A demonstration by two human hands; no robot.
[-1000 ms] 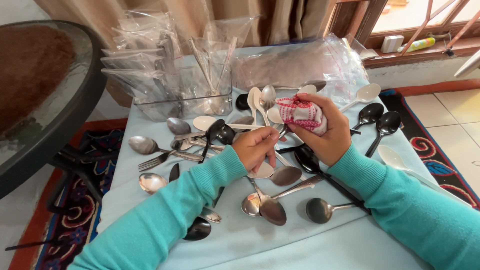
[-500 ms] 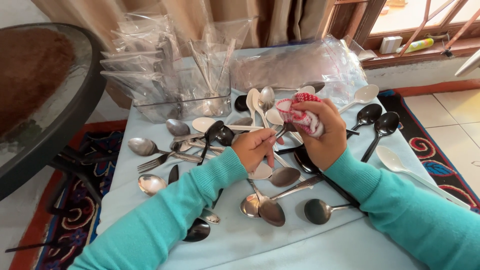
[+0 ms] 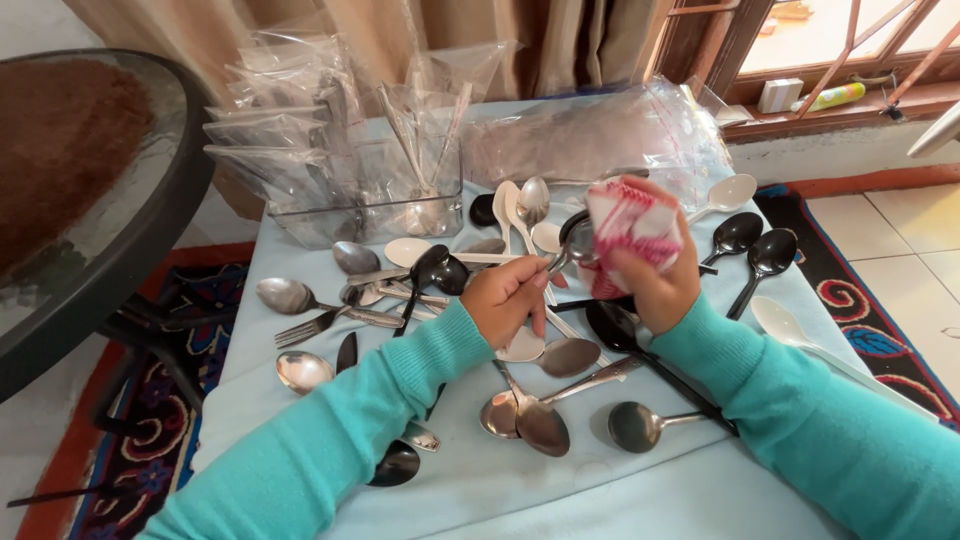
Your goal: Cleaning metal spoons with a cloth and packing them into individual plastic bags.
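Note:
My left hand (image 3: 512,298) grips the handle of a metal spoon (image 3: 572,240), whose bowl is raised above the table. My right hand (image 3: 652,278) holds a bunched red-and-white cloth (image 3: 632,222) pressed against that spoon's bowl. Both arms wear teal sleeves. Below the hands, several metal, black and white spoons (image 3: 540,420) lie scattered on a light blue tablecloth (image 3: 520,490).
A clear plastic box (image 3: 372,200) with clear bags of cutlery stands at the back left. A large clear plastic bag (image 3: 600,130) lies at the back. A fork (image 3: 310,326) lies at the left. A dark round glass table (image 3: 80,200) stands to the left. Patterned rugs cover the floor.
My right hand with the cloth has shifted slightly over the spoon's bowl. My left hand stays on the handle in nearly the same place.

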